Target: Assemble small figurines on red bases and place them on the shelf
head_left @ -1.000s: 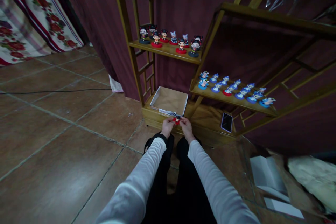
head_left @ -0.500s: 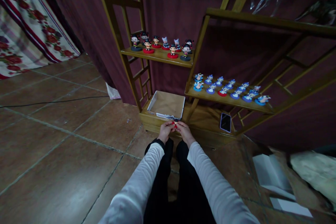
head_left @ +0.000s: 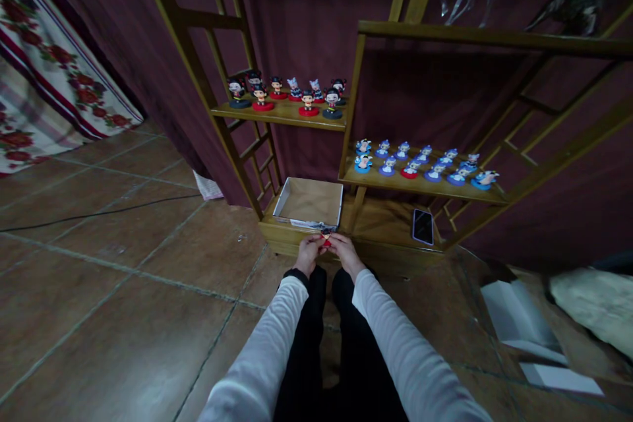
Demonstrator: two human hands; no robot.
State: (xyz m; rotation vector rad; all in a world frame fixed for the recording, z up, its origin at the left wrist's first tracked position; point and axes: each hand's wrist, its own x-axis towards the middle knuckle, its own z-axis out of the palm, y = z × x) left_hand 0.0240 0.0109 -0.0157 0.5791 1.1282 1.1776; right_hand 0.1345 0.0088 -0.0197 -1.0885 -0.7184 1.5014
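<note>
My left hand (head_left: pixel 309 252) and my right hand (head_left: pixel 342 250) meet in front of me, fingers pinched together on a small red figurine (head_left: pixel 326 241) held between them. They hover just in front of an open cardboard box (head_left: pixel 309 202) that sits on the bottom board of a wooden shelf unit (head_left: pixel 380 224). The box looks empty inside. My dark trousers and white sleeves fill the lower middle.
Several dark-haired figurines on red and dark bases (head_left: pixel 287 93) stand on the upper left shelf. Several blue figurines (head_left: pixel 420 165) line the right shelf. A phone (head_left: pixel 422 226) lies on the bottom board. White sheets and cardboard (head_left: pixel 524 330) lie at right. A black cable (head_left: pixel 99 212) crosses the tiled floor.
The view has pulled back and tilted up, so the shelves sit lower and further left. Both hands stay pinched on the red figurine in front of the box.
</note>
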